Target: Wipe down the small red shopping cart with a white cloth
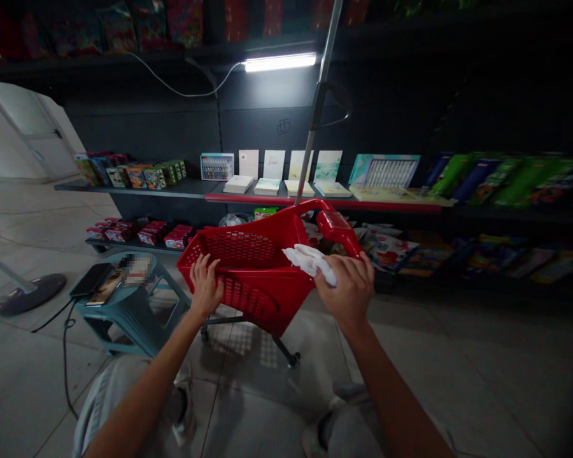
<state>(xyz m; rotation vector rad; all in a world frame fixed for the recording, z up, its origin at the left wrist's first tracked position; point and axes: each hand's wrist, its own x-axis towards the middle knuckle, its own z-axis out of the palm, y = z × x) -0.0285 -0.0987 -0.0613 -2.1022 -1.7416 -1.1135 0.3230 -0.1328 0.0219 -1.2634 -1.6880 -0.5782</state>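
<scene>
A small red plastic shopping cart (267, 289) stands before me, its basket walls full of holes. My left hand (205, 286) grips the rim near the cart's left end, fingers over the edge and thumb on the outer side. A crumpled white cloth (310, 259) pokes out of my right hand (347, 286), which is closed around it. This hand is at the cart's right end, just below the red handle (337, 226). Whether its fingers also touch the handle cannot be made out. Inside the basket, the visible part shows only red plastic.
Behind the cart runs a dark shelf (167, 186) with boxes, booklets and bags. A metal pole (310, 137) rises in front of it. At left, a blue-grey stool (138, 318) bears a phone and a dark device, with a cable hanging down. A round stand base (31, 294) lies farther left.
</scene>
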